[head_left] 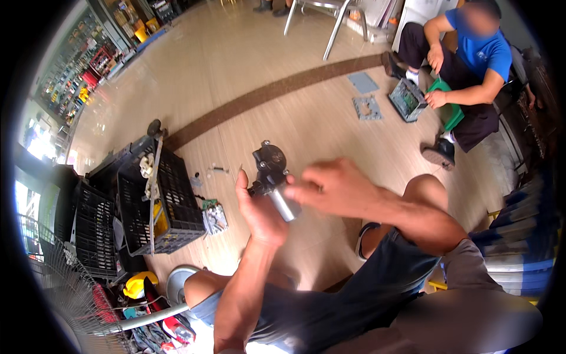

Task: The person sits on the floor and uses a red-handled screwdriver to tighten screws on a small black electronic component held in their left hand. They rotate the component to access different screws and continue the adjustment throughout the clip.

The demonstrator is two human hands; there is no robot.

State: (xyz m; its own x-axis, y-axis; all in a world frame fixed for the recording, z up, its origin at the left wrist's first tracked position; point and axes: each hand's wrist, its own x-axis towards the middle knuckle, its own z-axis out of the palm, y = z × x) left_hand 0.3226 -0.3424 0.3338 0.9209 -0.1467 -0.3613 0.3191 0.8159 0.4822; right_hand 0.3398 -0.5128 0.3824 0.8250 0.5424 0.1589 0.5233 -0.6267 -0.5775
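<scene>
My left hand (259, 215) is wrapped round a small mechanical unit (271, 162), with a black housing on top and a silver cylinder (282, 202) below, tilted over my palm. My right hand (327, 186) is at the unit's right side, its bent fingers blurred; whether they grip or only touch it I cannot tell. On the floor beyond lie small loose parts (218, 170) and a pale cluttered tray or bag (213, 217).
Black plastic crates (147, 233) stand left, near a wire fan (65, 307). At upper right a seated co-worker (477, 53) handles a metal box (405, 100), grey plates (362, 82) nearby. A metal chair (327, 41) stands behind; blue-white fabric (519, 248) is at right.
</scene>
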